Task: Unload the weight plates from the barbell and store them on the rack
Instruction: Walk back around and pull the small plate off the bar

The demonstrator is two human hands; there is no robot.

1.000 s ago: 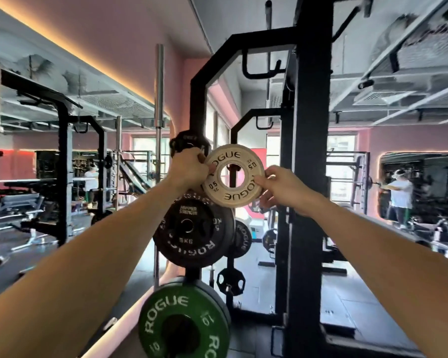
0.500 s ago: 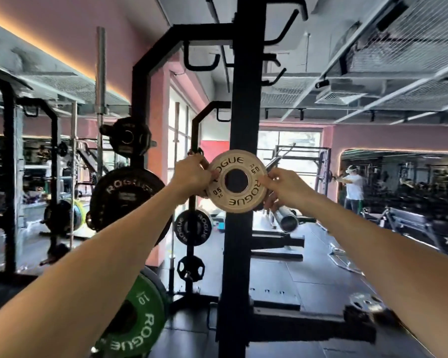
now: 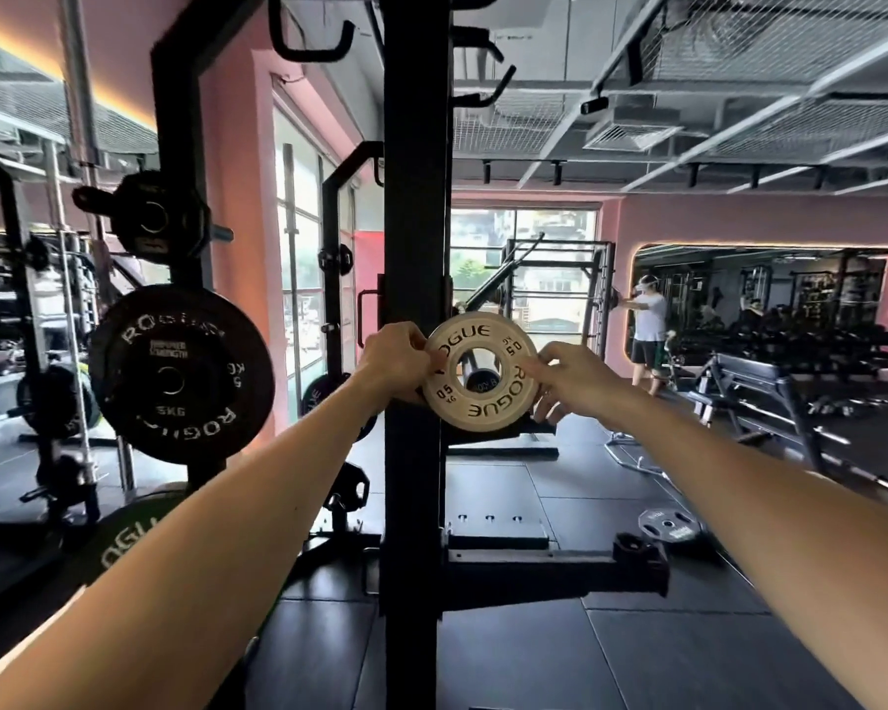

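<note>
I hold the small white plate [image 3: 480, 372] upright in front of me, face toward me, with both arms stretched out. My left hand [image 3: 393, 358] pinches its left rim, thumb on the printed face, and my right hand [image 3: 567, 384] pinches the right rim the same way, so both hands are closed on the plate and it hangs between them, clear of everything. Its marking reads half a kilo, so the two-handed hold is not for the load; I judge it is for aim, to keep the centre hole square to whatever peg it must slide onto.

The plate sits just to the right of the black upright [image 3: 415, 299] of the rack. Through the hole I see the rounded end of something dark and cylindrical, possibly a storage peg or a bar sleeve; I cannot tell which, nor how near it is.

To my left, the rack's pegs already carry a large black plate [image 3: 183, 374] and a smaller black one [image 3: 152, 217] above it, and part of a green plate [image 3: 139, 538] shows low down. One more plate [image 3: 668, 525] lies flat on the floor to the right.

My guess is that I am lining the hole up for a free peg, and the plate is not yet stored.
</note>
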